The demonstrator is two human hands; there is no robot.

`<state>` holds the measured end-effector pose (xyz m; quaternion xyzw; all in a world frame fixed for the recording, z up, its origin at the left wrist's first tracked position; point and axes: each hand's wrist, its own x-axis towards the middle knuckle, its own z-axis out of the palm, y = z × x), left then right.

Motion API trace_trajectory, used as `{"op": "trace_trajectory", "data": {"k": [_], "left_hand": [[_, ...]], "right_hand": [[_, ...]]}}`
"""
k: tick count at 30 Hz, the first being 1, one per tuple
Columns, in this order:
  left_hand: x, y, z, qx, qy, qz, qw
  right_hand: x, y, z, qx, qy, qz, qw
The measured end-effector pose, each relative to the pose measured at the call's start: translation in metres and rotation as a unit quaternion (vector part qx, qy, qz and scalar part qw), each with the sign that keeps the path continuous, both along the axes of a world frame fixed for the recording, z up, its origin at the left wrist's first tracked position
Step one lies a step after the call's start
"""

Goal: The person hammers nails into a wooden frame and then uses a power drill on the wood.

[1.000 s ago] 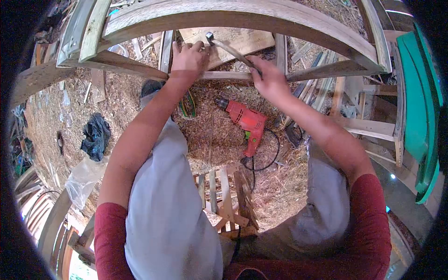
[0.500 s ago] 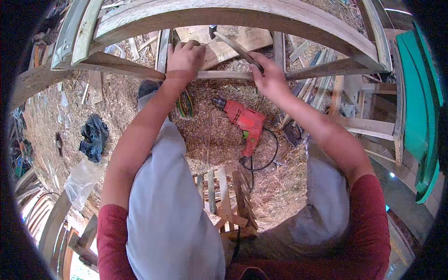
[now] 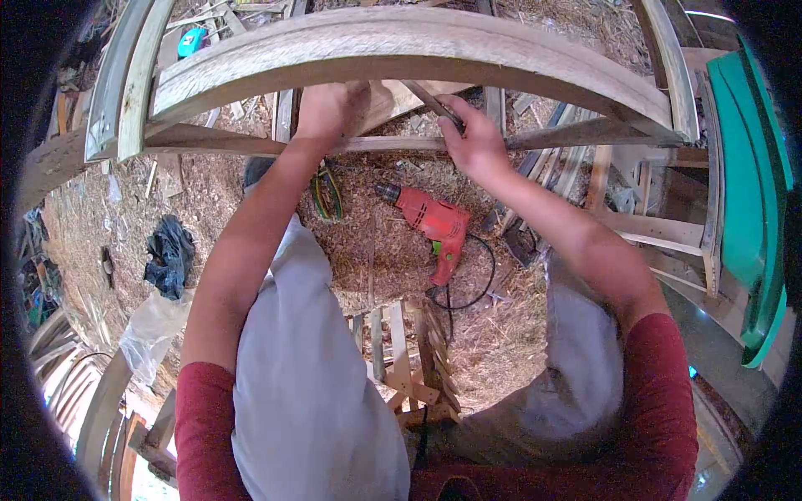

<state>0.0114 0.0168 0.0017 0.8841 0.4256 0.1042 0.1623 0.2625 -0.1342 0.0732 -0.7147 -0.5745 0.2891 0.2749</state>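
Note:
My right hand (image 3: 476,138) is closed around the wooden handle of a hammer (image 3: 428,102); its head is hidden behind the curved wooden rail (image 3: 401,42). Left of it, my left hand (image 3: 324,113) rests at the lower straight rail (image 3: 388,144) of the same wooden frame. Its fingers are curled and partly covered by the curved rail, so what they hold cannot be made out. A wooden board (image 3: 388,100) lies beyond the lower rail, between my hands.
A red power drill (image 3: 436,219) with its cord and green-handled pliers (image 3: 327,196) lie on the shaving-covered ground. A teal tape measure (image 3: 191,42) is at the back left. Black plastic (image 3: 169,255) and a clear bag (image 3: 153,338) lie left; a green plastic piece (image 3: 748,192) stands right.
The view has shifted, and the curved rail now covers the hammer head and my left fingertips, which showed before. The teal tape measure has come into view. My right hand keeps the hammer.

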Motion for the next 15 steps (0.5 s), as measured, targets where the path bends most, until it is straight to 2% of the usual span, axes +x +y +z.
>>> {"op": "trace_trajectory", "data": {"k": [2,3,7,10,13,15], "left_hand": [[0.002,-0.002,0.005,-0.011,-0.021,-0.007,1.0],[0.004,-0.003,0.014,-0.102,0.029,-0.001,0.994],[0.012,-0.015,0.023,0.013,0.041,-0.047,0.998],[0.015,-0.009,-0.002,0.073,0.065,-0.079,0.992],[0.014,-0.006,-0.008,0.041,0.151,-0.032,0.987],[0.007,-0.005,-0.01,-0.003,0.107,0.012,0.994]], "right_hand": [[0.001,0.001,-0.004,-0.024,-0.014,-0.01,1.0],[0.002,0.002,-0.003,-0.016,-0.006,-0.008,1.0],[0.003,0.001,-0.005,-0.014,0.008,-0.009,1.0],[0.005,0.001,-0.007,-0.017,-0.02,-0.007,1.0],[0.001,0.001,0.004,-0.049,-0.015,-0.03,0.998],[0.0,0.002,0.006,-0.056,-0.011,-0.044,0.997]]}}
